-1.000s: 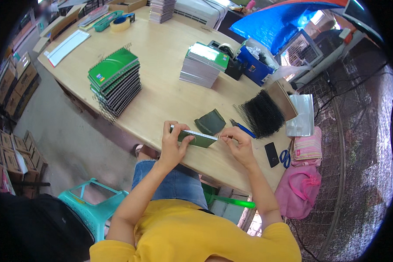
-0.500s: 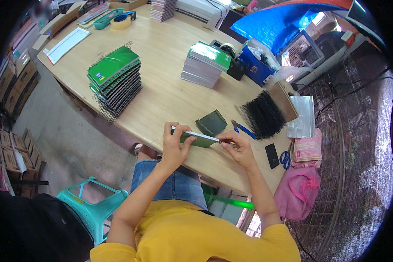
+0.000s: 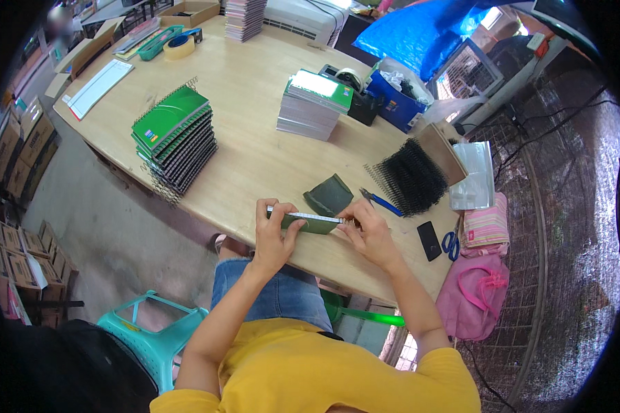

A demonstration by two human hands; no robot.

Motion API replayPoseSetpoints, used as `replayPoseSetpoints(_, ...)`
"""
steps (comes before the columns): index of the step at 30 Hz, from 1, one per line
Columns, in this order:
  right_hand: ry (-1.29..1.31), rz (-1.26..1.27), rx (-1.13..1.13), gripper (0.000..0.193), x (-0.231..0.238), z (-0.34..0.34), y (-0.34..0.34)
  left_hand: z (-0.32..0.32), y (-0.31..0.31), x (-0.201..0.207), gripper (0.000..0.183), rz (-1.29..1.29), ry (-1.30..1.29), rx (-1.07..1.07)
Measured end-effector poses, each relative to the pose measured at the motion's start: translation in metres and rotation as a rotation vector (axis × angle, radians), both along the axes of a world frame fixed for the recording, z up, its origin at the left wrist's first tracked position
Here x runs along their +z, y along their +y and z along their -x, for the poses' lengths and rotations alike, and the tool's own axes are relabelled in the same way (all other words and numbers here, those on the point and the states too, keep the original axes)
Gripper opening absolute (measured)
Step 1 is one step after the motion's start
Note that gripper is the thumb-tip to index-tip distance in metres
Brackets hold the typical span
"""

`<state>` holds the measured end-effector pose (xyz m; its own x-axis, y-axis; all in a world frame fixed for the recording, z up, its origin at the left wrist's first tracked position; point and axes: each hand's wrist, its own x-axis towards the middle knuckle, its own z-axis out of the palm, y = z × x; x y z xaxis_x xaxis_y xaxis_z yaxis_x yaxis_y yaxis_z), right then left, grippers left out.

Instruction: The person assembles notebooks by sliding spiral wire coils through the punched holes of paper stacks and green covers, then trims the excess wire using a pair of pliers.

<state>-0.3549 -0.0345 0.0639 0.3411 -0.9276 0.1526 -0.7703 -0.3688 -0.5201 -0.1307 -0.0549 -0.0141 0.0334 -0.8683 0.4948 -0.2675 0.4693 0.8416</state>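
My left hand grips a thin notebook at its left end, fingers over the top and thumb on the near face. Its white page edge faces up, and a dark green cover faces me. At the right end, my right hand pinches a dark spiral coil against the notebook's corner; the fingers partly hide it. Just beyond the notebook lies a curved dark green piece on the table. Blue-handled pliers rest beside a heap of black spiral coils, right of my hands.
Coil-bound green notebooks are stacked at the table's left edge; a stack without visible coils stands mid-table. Near a tape dispenser is a blue box. A phone, scissors and pink bag are at right.
My right hand has shifted slightly left, closer in on the notebook's right end, with more of the coil showing at its fingertips. The left hand keeps its grip; the whole view has shifted slightly.
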Motion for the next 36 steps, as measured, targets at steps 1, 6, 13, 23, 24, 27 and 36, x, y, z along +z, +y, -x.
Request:
replayPoseSetpoints(1,0.062,-0.022,0.024,0.04,-0.007,0.008,-0.002,0.0,0.0,0.0,0.028,0.004,-0.001,-0.003)
replayPoseSetpoints(6,0.05,0.146,0.027,0.059,0.001,-0.001,-0.01,-0.002,-0.001,-0.001,0.031,-0.005,-0.029,-0.005)
replayPoseSetpoints(13,0.244,-0.231,0.075,0.057,0.011,-0.014,-0.072,-0.002,-0.004,0.003,0.053,0.042,-0.09,0.052)
replayPoseSetpoints(23,-0.84,-0.771,0.509,0.052,0.006,0.04,-0.057,-0.013,-0.021,0.0,0.057,0.033,-0.063,-0.129)
replayPoseSetpoints(24,-0.306,-0.569,0.412,0.069,-0.001,0.036,-0.057,-0.013,-0.021,-0.001,0.058,0.033,-0.061,-0.139)
replayPoseSetpoints(27,-0.909,-0.834,0.273,0.069,0.008,0.04,-0.052,-0.007,-0.021,0.001,0.059,0.022,-0.064,-0.138)
replayPoseSetpoints(36,-0.044,-0.315,0.237,0.043,0.002,0.028,-0.04,0.006,-0.015,-0.001,0.063,0.058,-0.082,-0.182)
